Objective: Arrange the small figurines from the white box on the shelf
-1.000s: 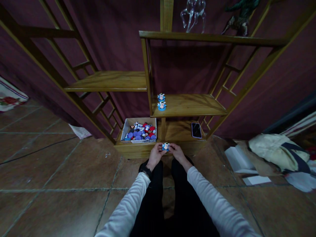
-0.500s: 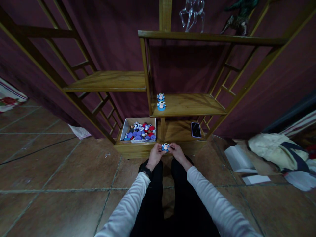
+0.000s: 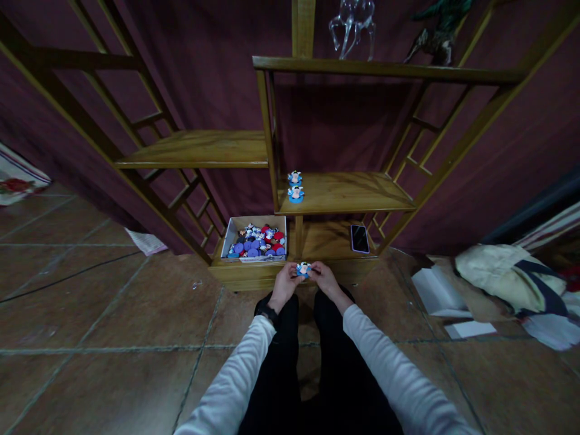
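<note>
Both my hands meet in front of the low wooden shelf unit. My left hand (image 3: 284, 286) and my right hand (image 3: 324, 281) pinch a small blue-based toy figure (image 3: 303, 269) between their fingertips. Two matching figures (image 3: 295, 186) stand at the left end of the middle shelf (image 3: 348, 193). A white box (image 3: 236, 228) full of blue, purple and red figure pieces sits on the bottom shelf, just left of my hands.
A phone (image 3: 360, 238) lies on the bottom shelf at the right. A glass animal figure (image 3: 351, 27) and a dark figurine (image 3: 441, 30) stand on the top shelf. Bags, cloth and white papers (image 3: 502, 284) lie on the tiled floor at the right.
</note>
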Tool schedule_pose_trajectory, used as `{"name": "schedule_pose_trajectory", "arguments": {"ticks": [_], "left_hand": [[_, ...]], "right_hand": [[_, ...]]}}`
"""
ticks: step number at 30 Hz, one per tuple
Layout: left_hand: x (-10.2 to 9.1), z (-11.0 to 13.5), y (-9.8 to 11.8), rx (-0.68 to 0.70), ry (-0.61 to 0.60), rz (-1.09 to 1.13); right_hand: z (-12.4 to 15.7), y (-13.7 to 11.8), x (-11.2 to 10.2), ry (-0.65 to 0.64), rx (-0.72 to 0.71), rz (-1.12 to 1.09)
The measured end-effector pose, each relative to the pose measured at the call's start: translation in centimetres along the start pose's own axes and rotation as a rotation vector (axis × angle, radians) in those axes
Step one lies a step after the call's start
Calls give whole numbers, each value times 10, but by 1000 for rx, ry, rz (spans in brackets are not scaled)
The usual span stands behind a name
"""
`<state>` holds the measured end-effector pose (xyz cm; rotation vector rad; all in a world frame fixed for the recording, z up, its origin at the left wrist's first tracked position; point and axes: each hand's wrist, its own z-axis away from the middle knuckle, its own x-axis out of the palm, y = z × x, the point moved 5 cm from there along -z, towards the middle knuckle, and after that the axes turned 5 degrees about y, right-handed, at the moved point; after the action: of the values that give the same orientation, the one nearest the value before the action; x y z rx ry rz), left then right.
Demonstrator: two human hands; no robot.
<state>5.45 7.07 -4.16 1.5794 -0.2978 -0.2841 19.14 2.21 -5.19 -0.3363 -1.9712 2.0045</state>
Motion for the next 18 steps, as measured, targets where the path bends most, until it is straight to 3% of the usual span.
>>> {"name": "schedule_pose_trajectory", "arguments": {"ticks": [18], "left_hand": [[1,-2,1,-78,-31,43]], "right_hand": [[1,-4,-1,-7,-80,107]]}}
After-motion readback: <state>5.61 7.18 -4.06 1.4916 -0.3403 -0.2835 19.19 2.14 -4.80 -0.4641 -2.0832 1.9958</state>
